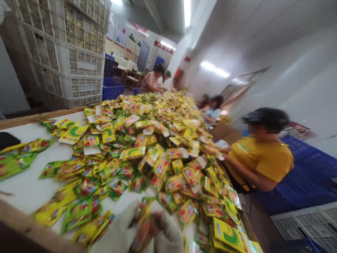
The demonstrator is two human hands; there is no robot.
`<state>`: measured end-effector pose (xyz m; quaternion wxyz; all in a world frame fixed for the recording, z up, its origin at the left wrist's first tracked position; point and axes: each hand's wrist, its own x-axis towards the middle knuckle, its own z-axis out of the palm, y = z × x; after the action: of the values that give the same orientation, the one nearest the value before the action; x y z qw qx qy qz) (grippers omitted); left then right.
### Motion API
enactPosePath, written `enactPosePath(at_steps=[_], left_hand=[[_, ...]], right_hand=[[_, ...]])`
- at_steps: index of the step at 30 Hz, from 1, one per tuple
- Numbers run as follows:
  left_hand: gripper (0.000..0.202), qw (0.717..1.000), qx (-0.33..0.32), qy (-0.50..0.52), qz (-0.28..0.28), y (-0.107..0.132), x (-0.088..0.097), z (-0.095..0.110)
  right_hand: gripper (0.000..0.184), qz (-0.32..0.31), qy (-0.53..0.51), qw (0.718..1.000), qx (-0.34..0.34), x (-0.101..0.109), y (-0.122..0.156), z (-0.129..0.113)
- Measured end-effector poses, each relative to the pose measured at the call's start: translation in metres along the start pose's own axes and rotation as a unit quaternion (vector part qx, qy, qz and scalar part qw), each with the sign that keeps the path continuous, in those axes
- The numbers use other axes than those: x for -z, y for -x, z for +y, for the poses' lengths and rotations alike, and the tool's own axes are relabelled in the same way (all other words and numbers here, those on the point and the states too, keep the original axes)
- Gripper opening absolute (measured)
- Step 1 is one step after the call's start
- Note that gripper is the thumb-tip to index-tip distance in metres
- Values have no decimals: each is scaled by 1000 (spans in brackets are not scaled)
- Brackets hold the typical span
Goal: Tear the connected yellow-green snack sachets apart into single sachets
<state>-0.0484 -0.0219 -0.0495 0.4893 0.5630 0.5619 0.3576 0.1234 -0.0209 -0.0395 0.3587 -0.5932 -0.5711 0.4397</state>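
Observation:
A long white table (28,186) carries a big heap of small yellow and green sachets (158,140). Both my hands wear pale cloth gloves at the bottom edge of the view. My left hand (119,232) and my right hand (170,233) are closed together on a blurred bundle of sachets (144,228) between them. Loose green sachets (79,211) lie just left of my left hand, and yellow ones (226,233) lie right of my right hand.
A person in a yellow shirt (263,161) sits at the table's right side, with others further along. Stacked white crates (65,52) stand at the back left beside blue crates (112,88). More blue crates (310,175) and a white crate (308,221) are at the right.

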Motion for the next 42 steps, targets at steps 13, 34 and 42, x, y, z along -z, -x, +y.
enactPosePath(at_steps=[13, 34, 42], left_hand=[[22, 995, 5, 69, -67, 8, 2, 5], [15, 995, 8, 1, -102, -15, -7, 23], [18, 991, -6, -6, -131, -18, 0, 31]], right_hand=[[33, 28, -184, 982, -45, -8, 14, 22], [31, -41, 6, 999, 0, 23, 15, -5], [26, -25, 39, 999, 7, 24, 11, -9]])
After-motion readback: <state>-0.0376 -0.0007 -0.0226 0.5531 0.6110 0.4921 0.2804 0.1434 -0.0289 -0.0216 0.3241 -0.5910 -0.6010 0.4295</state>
